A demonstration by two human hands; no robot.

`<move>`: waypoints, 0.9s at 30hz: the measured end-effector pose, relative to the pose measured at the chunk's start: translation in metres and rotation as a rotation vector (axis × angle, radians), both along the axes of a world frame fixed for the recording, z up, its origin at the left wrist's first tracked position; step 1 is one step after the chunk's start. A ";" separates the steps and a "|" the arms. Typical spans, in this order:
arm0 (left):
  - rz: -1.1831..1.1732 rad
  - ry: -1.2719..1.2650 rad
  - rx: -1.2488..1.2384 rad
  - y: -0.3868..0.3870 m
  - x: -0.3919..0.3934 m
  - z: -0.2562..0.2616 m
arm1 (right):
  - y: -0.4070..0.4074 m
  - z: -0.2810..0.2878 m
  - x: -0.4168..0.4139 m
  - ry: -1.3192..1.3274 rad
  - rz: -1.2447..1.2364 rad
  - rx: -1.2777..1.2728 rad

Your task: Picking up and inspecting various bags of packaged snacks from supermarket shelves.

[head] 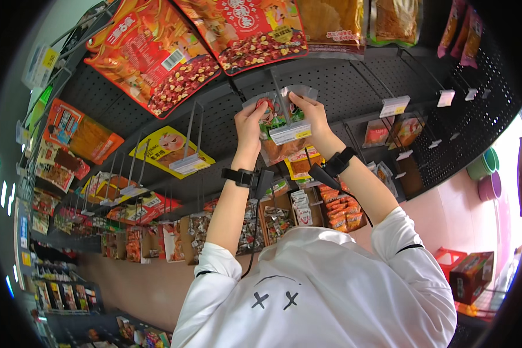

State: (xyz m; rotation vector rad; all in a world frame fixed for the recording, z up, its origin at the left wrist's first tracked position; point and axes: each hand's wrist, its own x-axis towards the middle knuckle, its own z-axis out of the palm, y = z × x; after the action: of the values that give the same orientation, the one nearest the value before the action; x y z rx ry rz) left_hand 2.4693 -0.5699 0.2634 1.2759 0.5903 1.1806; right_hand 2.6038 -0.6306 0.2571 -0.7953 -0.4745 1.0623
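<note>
My left hand (251,124) pinches the left side of a clear plastic snack packet (272,116) with a cartoon print. On the packet's right upper side, my right hand (312,114) grips with its thumb pressed on the front. A metal display hook (280,93) runs over the middle of the packet. Its price tag holder (290,132) hides part of the packet's front, between my hands. Whether the hook passes through the packet's hole cannot be seen clearly. Just below hangs a yellow-edged snack packet (304,163), partly hidden by my right wrist.
Large red snack bags (156,56) hang above on the dark pegboard (330,76). A yellow packet (172,150) hangs on a hook to the left. Bare hooks with tag holders (395,105) jut out at right. Cartons of small packets (278,219) line the lower shelf.
</note>
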 end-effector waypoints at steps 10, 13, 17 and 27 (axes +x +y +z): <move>0.151 0.019 0.103 0.028 0.023 -0.005 | 0.050 -0.013 0.034 -0.524 -0.172 -0.052; 0.158 -0.025 0.156 0.028 0.011 -0.011 | 0.041 -0.012 0.032 -0.456 -0.013 0.091; 0.500 0.390 0.341 0.000 -0.004 -0.016 | 0.037 -0.029 0.047 -0.442 -0.058 0.018; 0.680 0.859 0.438 -0.138 -0.082 -0.117 | -0.107 -0.097 -0.001 -0.954 -0.307 -0.064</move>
State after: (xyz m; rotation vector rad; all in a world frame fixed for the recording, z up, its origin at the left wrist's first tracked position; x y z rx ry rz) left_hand 2.3875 -0.7077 0.1465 2.0683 1.5447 1.3073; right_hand 2.6027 -0.7377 0.1600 -1.3732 -1.0786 0.3557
